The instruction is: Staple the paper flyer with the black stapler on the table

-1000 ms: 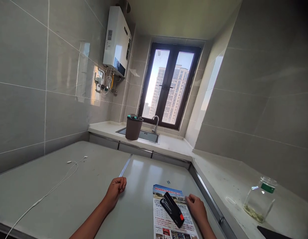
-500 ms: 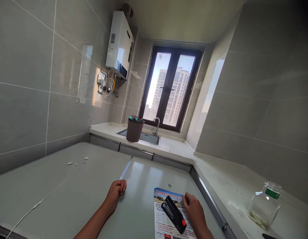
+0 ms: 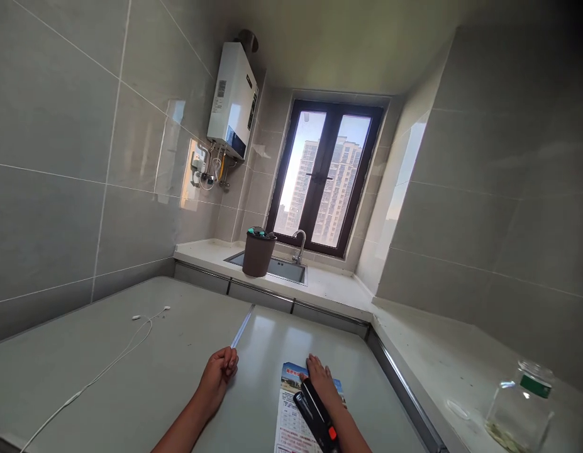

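A printed leaflet [image 3: 291, 421] lies on the grey table [image 3: 154, 358] in front of me. A black stapler [image 3: 314, 418] with a red tip rests on it at an angle. My right hand [image 3: 322, 380] lies flat on the leaflet's top edge, fingers stretched out, just beyond the stapler. My left hand [image 3: 219, 375] rests on the table to the left of the leaflet, its fingers curled into a loose fist with nothing visible in them.
A white cable [image 3: 107, 362] trails across the table's left side. A glass jar [image 3: 520, 402] stands on the white counter [image 3: 437, 358] at right. Farther off are a sink [image 3: 282, 269] with a tap, a brown bin [image 3: 258, 251], a window and a wall-mounted water heater [image 3: 233, 100].
My right hand has moved from the stapler's right side to the leaflet's top edge and flattened out. The camera tilted upward. My left hand has stayed in place.
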`<state>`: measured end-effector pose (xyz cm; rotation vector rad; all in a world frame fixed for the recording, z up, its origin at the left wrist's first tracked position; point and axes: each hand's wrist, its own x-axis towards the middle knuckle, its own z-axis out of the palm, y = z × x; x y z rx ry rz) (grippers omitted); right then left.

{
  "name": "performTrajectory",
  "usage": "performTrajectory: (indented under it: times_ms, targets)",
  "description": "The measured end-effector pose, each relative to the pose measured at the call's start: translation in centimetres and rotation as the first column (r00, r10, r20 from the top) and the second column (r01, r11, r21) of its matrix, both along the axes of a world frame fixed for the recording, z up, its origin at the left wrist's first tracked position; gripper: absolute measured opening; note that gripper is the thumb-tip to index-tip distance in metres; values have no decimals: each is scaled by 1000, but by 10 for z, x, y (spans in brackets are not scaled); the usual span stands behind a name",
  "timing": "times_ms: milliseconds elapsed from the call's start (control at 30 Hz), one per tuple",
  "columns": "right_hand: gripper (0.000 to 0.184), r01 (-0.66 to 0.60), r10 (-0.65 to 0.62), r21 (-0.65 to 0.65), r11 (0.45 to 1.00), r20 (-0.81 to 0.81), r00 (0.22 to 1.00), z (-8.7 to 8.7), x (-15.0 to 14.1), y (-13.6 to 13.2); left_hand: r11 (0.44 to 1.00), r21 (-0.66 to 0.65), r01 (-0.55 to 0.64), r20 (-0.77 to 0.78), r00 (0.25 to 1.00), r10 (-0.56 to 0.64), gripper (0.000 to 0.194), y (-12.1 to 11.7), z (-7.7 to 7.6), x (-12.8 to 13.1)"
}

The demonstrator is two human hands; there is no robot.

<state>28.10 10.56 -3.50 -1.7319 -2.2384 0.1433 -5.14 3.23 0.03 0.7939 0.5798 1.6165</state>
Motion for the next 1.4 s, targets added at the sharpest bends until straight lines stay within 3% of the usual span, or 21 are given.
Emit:
performTrajectory:
  times_ms: [100, 233, 367, 467, 567, 633, 700, 900, 1000, 1100, 1400]
  targets:
    - [54, -18, 18, -18, 1000, 2, 1000, 2, -57, 3, 997, -30, -69, 208, 975, 74, 31, -1, 4, -12]
    - [55, -52, 51, -53, 997, -21, 998, 5, -127, 7, 985, -128, -117, 512, 843, 167, 33, -3, 6, -26]
    - [53, -92, 89, -45, 995, -68, 994, 7, -168, 2, 987, -132, -95, 563, 812, 153, 32, -3, 6, -29]
    - [51, -136, 135, -1, 991, -102, 986, 13, -175, -4, 987, -139, -79, 566, 811, 145, 33, -2, 7, -25]
    - [47, -159, 168, 80, 984, -126, 978, 23, -158, -8, 986, -148, -77, 557, 817, 148, 33, -2, 9, -23]
    - [36, -124, 140, 128, 984, -131, 981, 29, -131, -12, 986, -149, -75, 549, 823, 146, 33, -2, 9, -22]
    - [28, -43, 60, 144, 989, -116, 992, 30, -92, -19, 986, -149, -70, 551, 822, 142, 33, -1, 9, -22]
    - [26, 192, -195, 128, 973, 11, 981, 22, 47, -50, 989, -137, -55, 554, 824, 123, 33, 1, 5, -21]
    - [28, 298, -305, 134, 945, 33, 952, 21, 93, -61, 990, -130, -61, 554, 823, 124, 32, 0, 5, -21]
    - [30, 362, -371, 145, 921, 39, 928, 18, 112, -64, 989, -134, -66, 551, 824, 130, 31, 0, 7, -21]
    - [30, 351, -354, 148, 925, -5, 935, 6, 118, -54, 988, -148, -48, 531, 839, 120, 33, 2, 4, -24]
